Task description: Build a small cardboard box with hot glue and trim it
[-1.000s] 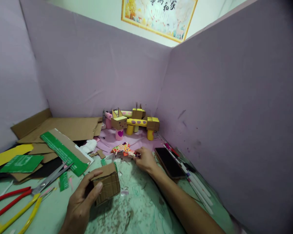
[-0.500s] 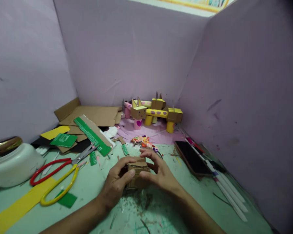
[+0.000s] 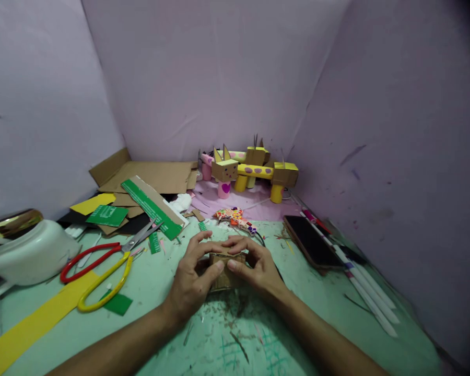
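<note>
A small brown cardboard box [image 3: 225, 274] rests on the green cutting mat [image 3: 235, 339], held between both of my hands. My left hand [image 3: 190, 279] wraps it from the left, thumb pressed on its front. My right hand [image 3: 254, 266] grips it from the right, fingers curled over the top and thumb meeting the left thumb. Just behind the hands lies a colourful patterned object [image 3: 235, 218].
Red-handled scissors [image 3: 105, 251] and yellow-handled scissors [image 3: 104, 287] lie to the left beside a white container [image 3: 27, 258]. Cardboard sheets [image 3: 149, 180] and green scraps pile at the back left. Cardboard animal figures [image 3: 254, 169] stand in the corner. A phone [image 3: 309, 241] and pens [image 3: 360, 279] lie at the right.
My right hand left the patterned object and came back to grip the box with my left hand. The box was lowered onto the mat. The view shifted down and left.
</note>
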A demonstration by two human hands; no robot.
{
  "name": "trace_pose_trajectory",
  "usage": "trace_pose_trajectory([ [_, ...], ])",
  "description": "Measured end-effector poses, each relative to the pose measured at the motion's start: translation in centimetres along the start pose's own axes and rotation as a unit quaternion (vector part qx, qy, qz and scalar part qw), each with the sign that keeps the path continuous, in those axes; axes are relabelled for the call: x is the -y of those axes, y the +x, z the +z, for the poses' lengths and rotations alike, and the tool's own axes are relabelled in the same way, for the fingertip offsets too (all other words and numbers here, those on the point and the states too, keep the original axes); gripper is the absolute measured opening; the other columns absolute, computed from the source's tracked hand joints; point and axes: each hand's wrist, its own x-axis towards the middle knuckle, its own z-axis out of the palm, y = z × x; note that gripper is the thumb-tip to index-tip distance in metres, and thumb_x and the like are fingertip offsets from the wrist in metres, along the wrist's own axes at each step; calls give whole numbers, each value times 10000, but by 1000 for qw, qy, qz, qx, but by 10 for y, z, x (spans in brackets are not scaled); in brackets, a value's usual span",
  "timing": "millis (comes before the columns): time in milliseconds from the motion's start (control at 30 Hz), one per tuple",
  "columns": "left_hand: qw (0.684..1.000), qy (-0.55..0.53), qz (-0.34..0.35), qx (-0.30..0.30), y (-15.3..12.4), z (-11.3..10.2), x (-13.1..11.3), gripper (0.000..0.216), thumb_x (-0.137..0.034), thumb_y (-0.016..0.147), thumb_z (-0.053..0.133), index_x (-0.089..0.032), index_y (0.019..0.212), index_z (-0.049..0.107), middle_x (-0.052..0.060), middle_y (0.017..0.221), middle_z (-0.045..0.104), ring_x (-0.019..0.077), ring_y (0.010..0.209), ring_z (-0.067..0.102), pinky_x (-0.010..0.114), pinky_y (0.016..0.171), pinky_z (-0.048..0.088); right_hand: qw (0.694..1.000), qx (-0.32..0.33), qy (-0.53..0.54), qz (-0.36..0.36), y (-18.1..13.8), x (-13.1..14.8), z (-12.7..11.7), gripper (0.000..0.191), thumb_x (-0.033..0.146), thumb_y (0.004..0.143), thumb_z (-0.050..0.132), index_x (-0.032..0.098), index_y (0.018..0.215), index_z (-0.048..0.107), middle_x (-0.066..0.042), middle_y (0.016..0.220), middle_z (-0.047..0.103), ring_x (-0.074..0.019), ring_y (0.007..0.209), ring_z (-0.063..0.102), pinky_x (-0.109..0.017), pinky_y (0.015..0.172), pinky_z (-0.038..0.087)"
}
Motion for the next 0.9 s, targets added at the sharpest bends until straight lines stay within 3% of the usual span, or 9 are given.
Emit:
trace_pose_trajectory([
  [200, 999, -5, 36, 13, 1, -1, 2, 131, -226, 765, 639, -184, 881, 684, 118, 1189, 509, 300, 1203, 504, 321, 805, 549, 999, 5, -32, -30, -2, -3, -1, 263, 474, 760, 714, 225, 794, 638, -87, 1014, 683, -257, 1054, 607, -434, 914, 464],
  [500, 995, 45, 82, 27, -2, -4, 2, 132, -172, 785, 606, -182, 901, 668, 98, 1115, 499, 256, 1125, 534, 342, 876, 503, 997, 10, -53, -48, -5, -1, -1, 187, 389, 767, 714, 223, 781, 630, -93, 1006, 687, -270, 1060, 599, -469, 922, 461],
  [733, 968, 125, 213, 37, 3, -3, 9, 179, -113, 817, 560, -195, 970, 603, 87, 1114, 483, 241, 1119, 519, 375, 964, 447, 981, -26, -124, -149, -4, -2, -4, 108, 257, 773, 702, 239, 768, 596, -76, 995, 706, -274, 1107, 594, -490, 965, 439],
  [900, 964, 141, 198, 109, 8, -11, 9, 125, -101, 781, 599, -185, 874, 595, 77, 1071, 509, 224, 1083, 535, 324, 919, 464, 972, 57, -164, -161, -4, -2, -11, 145, 234, 775, 722, 239, 774, 577, -79, 1048, 710, -272, 1159, 581, -512, 1030, 395],
])
